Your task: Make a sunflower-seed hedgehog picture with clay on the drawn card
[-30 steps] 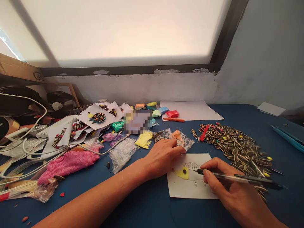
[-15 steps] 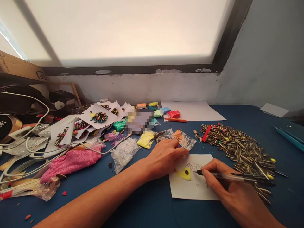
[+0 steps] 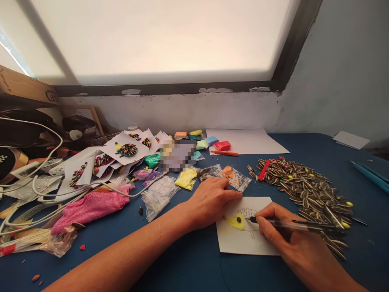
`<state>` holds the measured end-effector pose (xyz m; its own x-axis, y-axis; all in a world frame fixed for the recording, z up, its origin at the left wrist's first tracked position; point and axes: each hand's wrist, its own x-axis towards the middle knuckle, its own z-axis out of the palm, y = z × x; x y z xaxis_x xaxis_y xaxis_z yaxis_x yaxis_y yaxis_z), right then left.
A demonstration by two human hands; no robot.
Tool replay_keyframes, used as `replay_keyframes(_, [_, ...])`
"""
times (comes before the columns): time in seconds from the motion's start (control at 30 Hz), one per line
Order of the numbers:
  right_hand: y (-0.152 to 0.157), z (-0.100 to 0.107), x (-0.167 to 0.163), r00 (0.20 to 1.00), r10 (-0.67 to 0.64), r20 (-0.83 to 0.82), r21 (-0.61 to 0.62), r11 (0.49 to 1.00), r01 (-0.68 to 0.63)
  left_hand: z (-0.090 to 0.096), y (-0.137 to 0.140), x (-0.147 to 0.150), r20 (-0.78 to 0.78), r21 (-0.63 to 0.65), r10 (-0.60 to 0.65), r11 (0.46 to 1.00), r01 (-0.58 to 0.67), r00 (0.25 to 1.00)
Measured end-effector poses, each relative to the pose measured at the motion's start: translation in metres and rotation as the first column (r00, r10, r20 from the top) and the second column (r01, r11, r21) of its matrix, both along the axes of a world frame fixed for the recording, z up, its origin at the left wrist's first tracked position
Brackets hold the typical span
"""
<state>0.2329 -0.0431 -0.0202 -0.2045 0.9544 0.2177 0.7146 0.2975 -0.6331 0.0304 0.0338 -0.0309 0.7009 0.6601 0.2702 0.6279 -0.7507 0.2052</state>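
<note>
My right hand (image 3: 299,245) grips a black-tipped pen (image 3: 282,223) with a clear barrel. The pen's tip is at the drawing on a small white sheet of paper (image 3: 237,244). Outlined there is an animal with a scale-patterned back and thin legs. Its head is a flat piece of yellow clay (image 3: 232,221) with a dark round spot on it. Across the sheet's upper left corner lies my left hand (image 3: 211,200), fingers stretched out and holding nothing. Close above its fingers is a plastic bag with orange clay (image 3: 230,174).
Striped sunflower seeds (image 3: 306,186) are heaped at the right. Finished seed pictures (image 3: 136,154) pile up at the left, near a pink cloth (image 3: 91,207) and a white cable (image 3: 112,188). Clay packs, including a red one (image 3: 223,145), lie at the back beside a large white sheet (image 3: 258,142).
The pen tip and my right hand have shifted slightly left over the drawing. My left hand stays where it was on the sheet.
</note>
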Motion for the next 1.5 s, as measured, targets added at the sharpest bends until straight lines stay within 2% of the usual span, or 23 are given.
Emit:
replay_keyframes(0.5, [0.0014, -0.0031, 0.0002, 1.0, 0.01, -0.011, 0.036, 0.999, -0.01, -0.0005, -0.0003, -0.0005, -0.014, 0.002, -0.006, 1.0, 0.006, 1.0])
replay_keyframes(0.77, [-0.0004, -0.0052, 0.0018, 1.0, 0.019, -0.008, 0.01, 1.0, -0.019, 0.0006, -0.0009, 0.0003, -0.013, -0.024, 0.019, 1.0, -0.019, 1.0])
replay_keyframes(1.03, [-0.0004, 0.0001, -0.0005, 1.0, 0.005, 0.001, -0.009, 1.0, -0.005, -0.0005, -0.0008, -0.0009, 0.002, 0.016, -0.003, 1.0, 0.003, 1.0])
replay_keyframes(1.23, [-0.001, -0.0014, 0.0003, 0.997, -0.072, 0.006, 0.063, 0.995, 0.072, -0.002, 0.0005, -0.0014, 0.011, 0.021, -0.011, 1.0, 0.011, 1.0])
replay_keyframes(1.5, [0.0001, -0.0012, -0.0014, 0.999, -0.05, 0.013, 0.075, 0.996, 0.048, -0.0023, 0.0005, -0.0009, 0.0, 0.022, -0.01, 1.0, 0.01, 1.0])
